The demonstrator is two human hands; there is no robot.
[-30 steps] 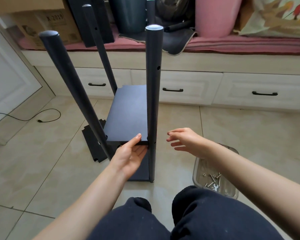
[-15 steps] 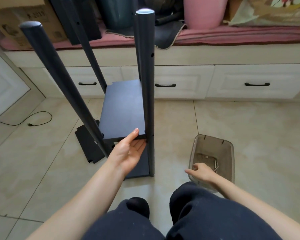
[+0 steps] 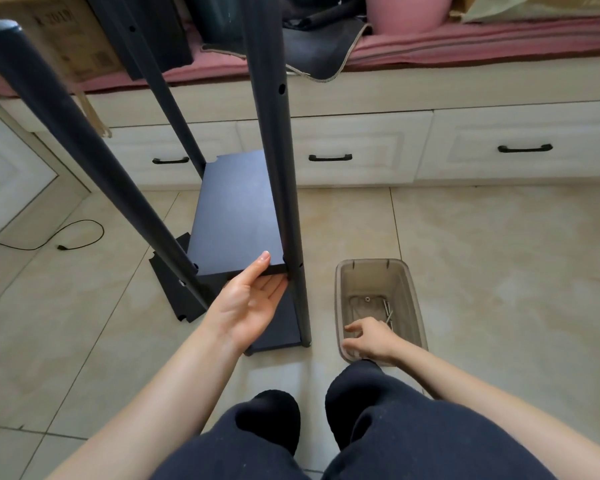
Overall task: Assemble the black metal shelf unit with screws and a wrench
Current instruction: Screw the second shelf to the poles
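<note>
The black shelf unit stands on the tiled floor with several upright poles; the near right pole [image 3: 284, 188] shows side holes. A black shelf board [image 3: 236, 216] sits raised between the poles. My left hand [image 3: 252, 301] holds its near edge, thumb on top and fingers underneath. My right hand [image 3: 369, 339] reaches into a clear plastic bin [image 3: 416, 306] to the right of the unit, fingers curled near the bottom. Screws [image 3: 387, 310] lie in the bin. Whether the fingers hold a screw is hidden. No wrench is visible.
Another black panel [image 3: 174, 289] lies flat on the floor under the unit's left side. White drawers [image 3: 361, 154] with black handles run along the back. A black cable [image 3: 66, 240] lies on the floor at left. My knees [image 3: 361, 427] are at the bottom.
My right hand dropped from beside the near right pole down into the bin and moved slightly within it. My left hand kept its hold on the shelf board. The camera tilted down.
</note>
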